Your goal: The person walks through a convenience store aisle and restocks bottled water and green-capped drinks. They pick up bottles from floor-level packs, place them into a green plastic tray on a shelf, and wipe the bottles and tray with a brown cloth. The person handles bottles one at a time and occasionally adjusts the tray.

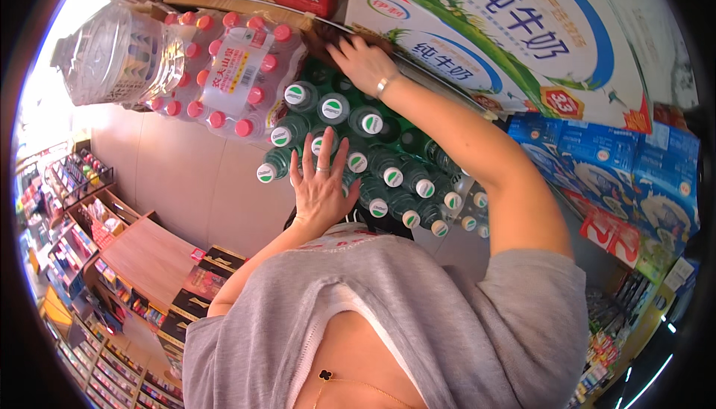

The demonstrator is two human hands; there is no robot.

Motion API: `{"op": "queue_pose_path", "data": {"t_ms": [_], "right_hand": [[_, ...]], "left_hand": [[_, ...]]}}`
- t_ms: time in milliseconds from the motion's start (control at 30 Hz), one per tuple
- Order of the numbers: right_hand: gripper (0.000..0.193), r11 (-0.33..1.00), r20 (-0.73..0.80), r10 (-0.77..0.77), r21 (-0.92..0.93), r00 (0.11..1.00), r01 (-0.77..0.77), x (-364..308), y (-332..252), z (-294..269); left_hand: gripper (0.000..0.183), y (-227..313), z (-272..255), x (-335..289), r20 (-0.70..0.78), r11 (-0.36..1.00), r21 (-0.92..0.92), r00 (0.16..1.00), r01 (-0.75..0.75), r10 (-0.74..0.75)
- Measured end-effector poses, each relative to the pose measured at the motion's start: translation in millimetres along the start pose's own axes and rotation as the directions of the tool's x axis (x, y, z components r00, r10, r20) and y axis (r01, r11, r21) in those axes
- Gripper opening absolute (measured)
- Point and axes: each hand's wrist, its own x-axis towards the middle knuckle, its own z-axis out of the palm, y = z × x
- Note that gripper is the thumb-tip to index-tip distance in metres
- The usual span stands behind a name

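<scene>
Several green-tinted drink bottles (384,157) stand close together in front of me, with white caps that carry a green mark. My left hand (321,192) rests on the near bottles, its fingers spread over the caps. One of those caps (322,145) lies partly under its fingertips. My right hand (363,64) reaches to the far side of the bottles, fingers apart, beside a dark brown item (322,39) at the shelf edge. I see nothing held in either hand. Some bottles behind my right forearm are hidden.
A shrink-wrapped pack of red-capped bottles (233,73) stands left, with a large clear jug (115,54) beside it. Milk cartons (477,32) rise at the back right; blue boxes (608,163) are stacked further right. A wooden counter (153,260) and shelves are at lower left.
</scene>
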Motion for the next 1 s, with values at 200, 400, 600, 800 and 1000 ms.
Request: {"op": "queue_pose_path", "data": {"t_ms": [200, 400, 600, 800, 1000], "right_hand": [[0.05, 0.982, 0.251, 0.186, -0.085, 0.95, -0.17, -152, 36, -53], [0.035, 0.838, 0.551, 0.466, -0.025, 0.692, -0.545, -246, 81, -99], [0.043, 0.88, 0.226, 0.289, 0.321, 0.93, -0.351, -143, 23, -36], [0.04, 0.751, 0.187, 0.336, 0.538, 0.923, -0.383, 23, -5, -39], [0.045, 0.779, -0.36, 0.237, 0.625, 0.902, 0.044, 117, -20, -79]], "left_hand": [[0.075, 2, 2, -3, -0.009, 1.0, 0.006, 1.0, 0.006, -0.006], [0.075, 9, 4, -6, -0.04, 1.0, 0.016, 0.999, 0.014, -0.014], [0.077, 11, 5, -6, -0.053, 1.0, 0.002, 0.998, 0.021, -0.021], [0.078, 0, -7, -8, 0.01, 1.0, -0.005, 1.0, 0.007, -0.007], [0.1, -26, -28, -2, 0.136, 0.97, -0.155, 0.969, -0.187, 0.208]]}}
